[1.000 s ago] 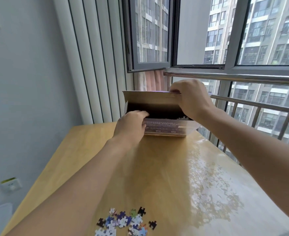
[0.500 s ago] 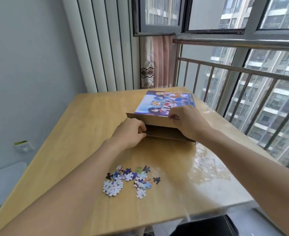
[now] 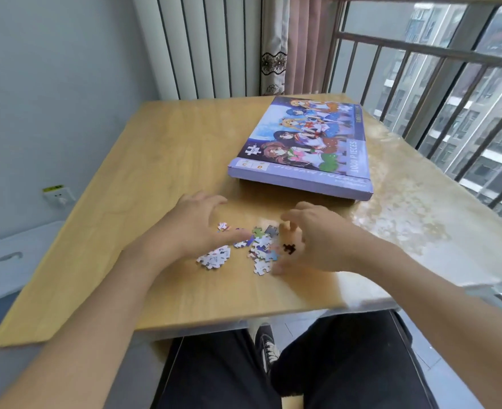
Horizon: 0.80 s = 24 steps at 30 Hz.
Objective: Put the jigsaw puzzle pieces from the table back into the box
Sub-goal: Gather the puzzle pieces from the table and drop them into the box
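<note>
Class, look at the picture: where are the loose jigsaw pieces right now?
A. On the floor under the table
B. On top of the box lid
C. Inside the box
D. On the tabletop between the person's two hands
D: the loose pieces lie in a small pile on the table, between the left hand and the right hand, nearer the person than the box.

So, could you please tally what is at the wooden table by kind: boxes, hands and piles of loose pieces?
Purple jigsaw puzzle box: 1
Bare hands, left hand and right hand: 2
Scattered pile of small jigsaw pieces: 1
Total: 4
</note>
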Each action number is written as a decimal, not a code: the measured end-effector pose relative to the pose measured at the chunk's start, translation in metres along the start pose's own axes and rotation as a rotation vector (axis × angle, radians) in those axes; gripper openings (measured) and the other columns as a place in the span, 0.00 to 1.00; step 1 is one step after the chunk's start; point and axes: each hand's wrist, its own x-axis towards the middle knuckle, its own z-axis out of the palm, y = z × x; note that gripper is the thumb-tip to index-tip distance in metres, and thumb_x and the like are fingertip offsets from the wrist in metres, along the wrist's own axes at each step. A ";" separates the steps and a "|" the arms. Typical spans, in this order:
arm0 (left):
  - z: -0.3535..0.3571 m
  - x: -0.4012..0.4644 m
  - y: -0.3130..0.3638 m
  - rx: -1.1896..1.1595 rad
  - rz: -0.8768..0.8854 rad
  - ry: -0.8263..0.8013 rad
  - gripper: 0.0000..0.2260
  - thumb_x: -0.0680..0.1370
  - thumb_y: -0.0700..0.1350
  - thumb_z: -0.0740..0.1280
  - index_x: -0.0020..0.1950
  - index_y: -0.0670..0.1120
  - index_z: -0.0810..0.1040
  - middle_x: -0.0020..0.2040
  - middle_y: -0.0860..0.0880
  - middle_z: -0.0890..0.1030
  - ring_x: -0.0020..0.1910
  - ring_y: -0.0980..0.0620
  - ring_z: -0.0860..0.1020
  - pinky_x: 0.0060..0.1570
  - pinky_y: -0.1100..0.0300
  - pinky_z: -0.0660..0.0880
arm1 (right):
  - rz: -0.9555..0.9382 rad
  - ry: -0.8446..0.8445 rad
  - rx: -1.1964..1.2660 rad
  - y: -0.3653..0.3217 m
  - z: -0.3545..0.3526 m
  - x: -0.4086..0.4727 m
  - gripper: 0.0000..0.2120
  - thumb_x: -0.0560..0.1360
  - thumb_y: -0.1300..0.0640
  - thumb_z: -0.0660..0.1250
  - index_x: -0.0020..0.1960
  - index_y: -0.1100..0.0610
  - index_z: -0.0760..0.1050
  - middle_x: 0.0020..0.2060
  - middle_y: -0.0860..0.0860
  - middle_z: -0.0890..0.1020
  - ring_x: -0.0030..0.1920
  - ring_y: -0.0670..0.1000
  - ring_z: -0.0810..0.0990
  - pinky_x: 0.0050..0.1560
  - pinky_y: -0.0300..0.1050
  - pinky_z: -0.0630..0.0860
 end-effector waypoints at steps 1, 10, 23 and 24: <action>-0.001 -0.011 -0.005 0.031 -0.012 -0.071 0.48 0.62 0.74 0.71 0.77 0.54 0.64 0.74 0.58 0.65 0.74 0.54 0.60 0.71 0.58 0.62 | 0.016 -0.023 0.009 0.000 0.001 -0.002 0.31 0.61 0.31 0.77 0.55 0.50 0.77 0.50 0.45 0.74 0.45 0.45 0.74 0.45 0.44 0.73; 0.032 -0.029 -0.032 -0.344 0.035 0.203 0.23 0.66 0.50 0.82 0.60 0.56 0.83 0.47 0.53 0.82 0.43 0.56 0.79 0.49 0.67 0.76 | -0.027 0.013 0.158 0.008 0.001 0.011 0.07 0.68 0.56 0.81 0.44 0.55 0.86 0.39 0.48 0.85 0.40 0.47 0.81 0.37 0.35 0.73; 0.054 -0.020 -0.005 -0.385 0.149 0.343 0.30 0.66 0.56 0.81 0.65 0.52 0.78 0.61 0.59 0.77 0.63 0.58 0.75 0.65 0.65 0.70 | -0.015 -0.043 0.244 0.010 -0.003 0.017 0.22 0.65 0.57 0.83 0.57 0.53 0.80 0.40 0.47 0.84 0.42 0.49 0.82 0.47 0.48 0.79; 0.053 -0.021 -0.005 -0.311 0.125 0.305 0.40 0.63 0.63 0.79 0.71 0.52 0.73 0.68 0.59 0.72 0.70 0.58 0.69 0.70 0.65 0.64 | -0.014 -0.027 0.255 0.012 -0.002 0.017 0.22 0.64 0.57 0.83 0.56 0.53 0.81 0.40 0.47 0.84 0.41 0.49 0.82 0.46 0.45 0.79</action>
